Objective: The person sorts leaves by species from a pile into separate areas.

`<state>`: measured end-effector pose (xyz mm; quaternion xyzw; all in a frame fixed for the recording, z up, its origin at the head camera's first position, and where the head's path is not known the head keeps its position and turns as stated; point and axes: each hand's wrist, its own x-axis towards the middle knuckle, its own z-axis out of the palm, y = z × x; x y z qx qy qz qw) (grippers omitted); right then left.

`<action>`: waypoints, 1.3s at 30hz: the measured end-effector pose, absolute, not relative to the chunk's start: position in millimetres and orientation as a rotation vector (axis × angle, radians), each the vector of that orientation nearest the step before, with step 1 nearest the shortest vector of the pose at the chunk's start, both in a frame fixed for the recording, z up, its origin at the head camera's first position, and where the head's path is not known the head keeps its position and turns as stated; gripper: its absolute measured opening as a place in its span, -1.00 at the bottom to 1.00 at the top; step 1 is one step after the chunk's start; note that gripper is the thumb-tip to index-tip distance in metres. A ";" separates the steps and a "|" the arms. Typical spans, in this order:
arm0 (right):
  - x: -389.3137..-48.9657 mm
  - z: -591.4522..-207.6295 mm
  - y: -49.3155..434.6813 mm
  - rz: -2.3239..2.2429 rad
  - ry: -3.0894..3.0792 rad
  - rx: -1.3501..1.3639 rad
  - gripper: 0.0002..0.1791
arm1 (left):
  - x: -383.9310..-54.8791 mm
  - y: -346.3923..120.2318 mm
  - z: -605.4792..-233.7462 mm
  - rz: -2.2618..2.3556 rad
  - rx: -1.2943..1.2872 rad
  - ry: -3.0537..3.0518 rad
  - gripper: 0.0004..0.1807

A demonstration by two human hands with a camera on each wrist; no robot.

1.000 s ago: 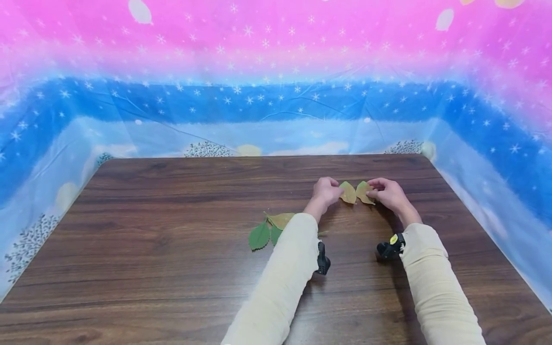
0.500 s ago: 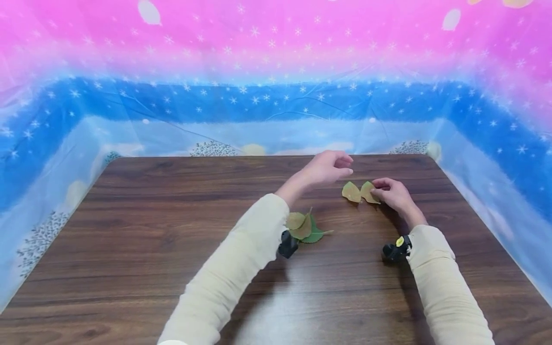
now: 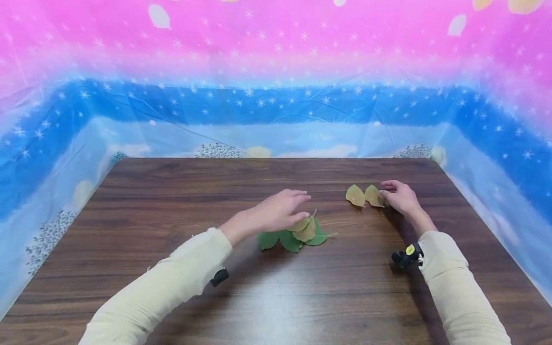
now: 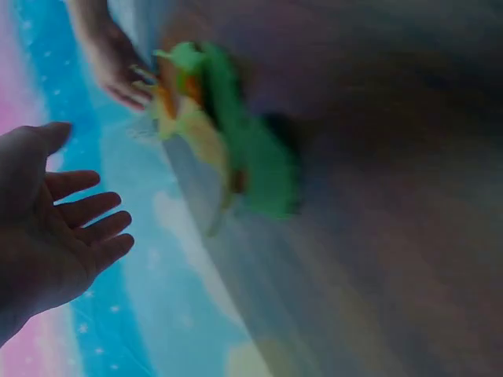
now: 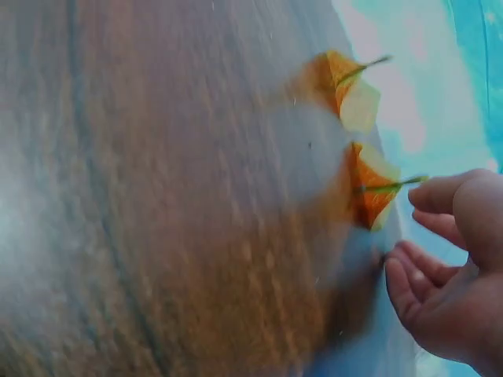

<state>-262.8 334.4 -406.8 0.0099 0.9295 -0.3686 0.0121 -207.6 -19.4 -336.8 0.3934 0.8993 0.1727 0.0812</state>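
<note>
Two yellowish leaves lie side by side toward the back right of the table: the left leaf (image 3: pixel 355 196) and the right leaf (image 3: pixel 373 196). Beside the right leaf is my right hand (image 3: pixel 401 197); in the right wrist view its fingertips are close to that leaf's stem (image 5: pixel 393 186), with a gap between thumb and fingers. My left hand (image 3: pixel 278 211), fingers loosely extended, hovers at a cluster of green leaves (image 3: pixel 290 241) and yellowish leaves (image 3: pixel 306 231), partly covering it from the head camera. Nothing is held in the left hand. The left wrist view is blurred.
All the leaves are on a dark brown wood-grain table (image 3: pixel 181 191). A pink and blue snowflake-printed cloth (image 3: pixel 276 105) stands around its back and sides. Each forearm wears a light sleeve, with a black wrist camera (image 3: pixel 405 256) at the right cuff.
My left hand has let go of the left yellowish leaf, lifted, and swung left to the leaf cluster. My right hand has drawn slightly away from the right leaf.
</note>
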 end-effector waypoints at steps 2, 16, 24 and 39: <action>-261.3 -402.7 330.2 -1.109 2.921 0.028 -0.51 | -201.4 -29.6 -347.5 0.499 1.193 2.678 -0.41; -233.1 -377.1 235.1 -0.942 2.961 -0.498 -0.56 | -179.4 -48.7 -384.4 0.343 1.205 2.561 -0.27; -219.6 -382.6 198.5 -0.975 2.802 -0.590 -0.61 | -184.9 -48.8 -393.9 0.179 1.289 2.599 -0.25; -216.2 -392.5 185.0 -1.058 2.621 -0.576 -0.67 | -185.9 -49.3 -403.6 0.041 1.301 2.606 -0.22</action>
